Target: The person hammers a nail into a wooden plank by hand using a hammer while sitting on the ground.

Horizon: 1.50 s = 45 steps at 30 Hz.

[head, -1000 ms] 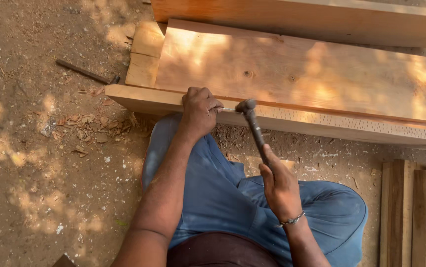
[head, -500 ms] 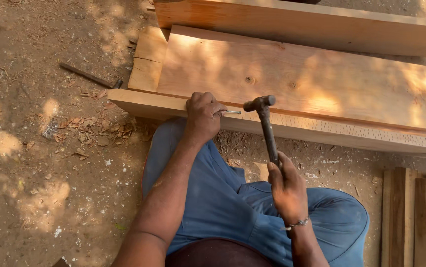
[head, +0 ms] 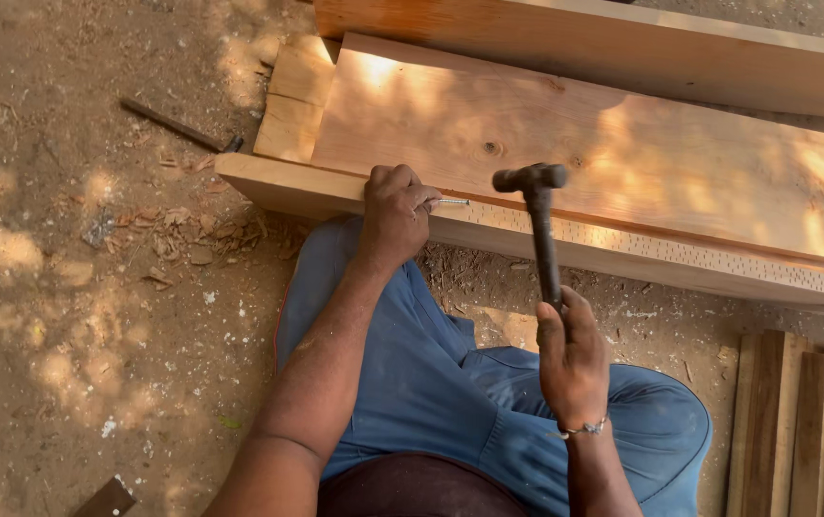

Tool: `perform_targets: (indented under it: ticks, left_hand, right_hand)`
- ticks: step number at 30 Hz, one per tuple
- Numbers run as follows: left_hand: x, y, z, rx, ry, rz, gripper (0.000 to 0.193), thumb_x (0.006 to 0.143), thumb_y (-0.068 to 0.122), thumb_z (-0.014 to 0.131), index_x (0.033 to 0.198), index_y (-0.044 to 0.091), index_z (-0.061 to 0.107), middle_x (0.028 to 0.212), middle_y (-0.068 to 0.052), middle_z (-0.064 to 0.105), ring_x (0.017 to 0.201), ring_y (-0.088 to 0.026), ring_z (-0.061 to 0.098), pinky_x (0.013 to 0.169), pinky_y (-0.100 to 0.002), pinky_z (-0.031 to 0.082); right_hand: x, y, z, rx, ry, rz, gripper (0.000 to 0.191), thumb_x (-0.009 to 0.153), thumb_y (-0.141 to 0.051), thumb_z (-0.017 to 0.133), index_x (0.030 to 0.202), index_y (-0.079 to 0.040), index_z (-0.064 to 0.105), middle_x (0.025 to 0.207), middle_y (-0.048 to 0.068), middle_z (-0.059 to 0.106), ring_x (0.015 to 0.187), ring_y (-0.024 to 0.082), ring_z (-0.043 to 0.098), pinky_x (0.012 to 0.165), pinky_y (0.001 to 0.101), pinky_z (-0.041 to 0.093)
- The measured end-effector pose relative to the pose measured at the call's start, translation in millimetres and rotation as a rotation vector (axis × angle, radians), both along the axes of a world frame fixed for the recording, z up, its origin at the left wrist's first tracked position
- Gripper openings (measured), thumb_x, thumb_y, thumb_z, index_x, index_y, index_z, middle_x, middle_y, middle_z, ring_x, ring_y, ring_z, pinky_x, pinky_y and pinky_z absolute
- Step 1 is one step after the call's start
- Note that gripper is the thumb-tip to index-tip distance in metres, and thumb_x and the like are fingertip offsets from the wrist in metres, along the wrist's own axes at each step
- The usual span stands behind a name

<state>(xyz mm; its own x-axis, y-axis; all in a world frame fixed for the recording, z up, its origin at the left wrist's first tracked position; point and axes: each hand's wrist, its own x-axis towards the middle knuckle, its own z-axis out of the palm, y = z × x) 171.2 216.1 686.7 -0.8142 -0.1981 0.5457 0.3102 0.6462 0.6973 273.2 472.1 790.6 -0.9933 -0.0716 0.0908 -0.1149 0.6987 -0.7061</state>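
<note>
The nail (head: pixel 452 202) lay flat along the top edge of the plank (head: pixel 623 251), its long axis pointing right toward the hammer (head: pixel 538 220). My left hand (head: pixel 395 213) pinched its near end, fingers closed tight on it. My right hand (head: pixel 572 356) was wrapped shut round the hammer handle, the head hanging just right of the nail's tip with open air between them.

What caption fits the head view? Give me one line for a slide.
Left hand steadies a metal punch on a plank's edge while the right hand holds a hammer raised.
</note>
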Motion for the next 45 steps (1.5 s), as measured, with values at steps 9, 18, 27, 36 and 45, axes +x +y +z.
perform_targets:
  ticks: [9, 18, 27, 36, 45]
  left_hand:
    - [0.0, -5.1, 5.9, -0.066, -0.011, 0.024, 0.005, 0.08, 0.007, 0.08, 0.081, 0.012, 0.079, 0.083, -0.002, 0.058, 0.094, -0.027, 0.053, 0.082, -0.044, 0.044]
    - [11.4, -13.2, 6.6, -0.012, -0.028, 0.006, 0.004, 0.081, 0.01, 0.078, 0.08, 0.014, 0.078, 0.082, 0.001, 0.06, 0.095, -0.026, 0.054, 0.083, -0.044, 0.042]
    - [14.0, -14.6, 7.4, -0.019, -0.024, 0.024, 0.009, 0.082, 0.007, 0.076, 0.079, 0.015, 0.078, 0.08, 0.003, 0.06, 0.096, -0.025, 0.053, 0.087, -0.043, 0.042]
    - [19.8, -18.1, 8.8, -0.027, -0.002, 0.01, 0.006, 0.079, 0.009, 0.077, 0.079, 0.015, 0.076, 0.083, 0.002, 0.06, 0.097, -0.026, 0.053, 0.087, -0.044, 0.044]
    - [15.2, -21.0, 10.8, -0.06, -0.029, 0.076, 0.007, 0.08, 0.009, 0.077, 0.078, 0.015, 0.077, 0.084, 0.002, 0.059, 0.096, -0.026, 0.054, 0.085, -0.045, 0.04]
  right_hand:
    - [-0.7, -9.4, -1.4, 0.176, 0.114, 0.058, 0.03, 0.103, -0.02, 0.064, 0.129, -0.005, 0.062, 0.081, 0.009, 0.066, 0.063, 0.016, 0.063, 0.057, 0.0352, 0.047]
    - [3.8, -9.6, -5.9, -0.038, 0.301, 0.002, 0.03, 0.109, -0.024, 0.057, 0.13, -0.002, 0.057, 0.084, 0.01, 0.062, 0.068, 0.018, 0.057, 0.06, 0.0339, 0.047]
    - [10.9, -2.3, -10.7, 0.092, 0.007, -0.058, 0.032, 0.106, -0.029, 0.056, 0.13, -0.007, 0.06, 0.074, 0.01, 0.063, 0.06, 0.02, 0.057, 0.051, 0.0384, 0.045]
    - [6.7, -3.8, -14.2, 0.255, -0.089, 0.042, 0.032, 0.101, -0.032, 0.057, 0.123, -0.008, 0.062, 0.069, 0.011, 0.065, 0.053, 0.018, 0.06, 0.047, 0.0367, 0.044]
    - [-3.2, -11.1, -11.4, 0.277, 0.023, 0.086, 0.031, 0.106, -0.03, 0.055, 0.125, -0.007, 0.058, 0.072, 0.006, 0.06, 0.055, 0.015, 0.055, 0.048, 0.0341, 0.045]
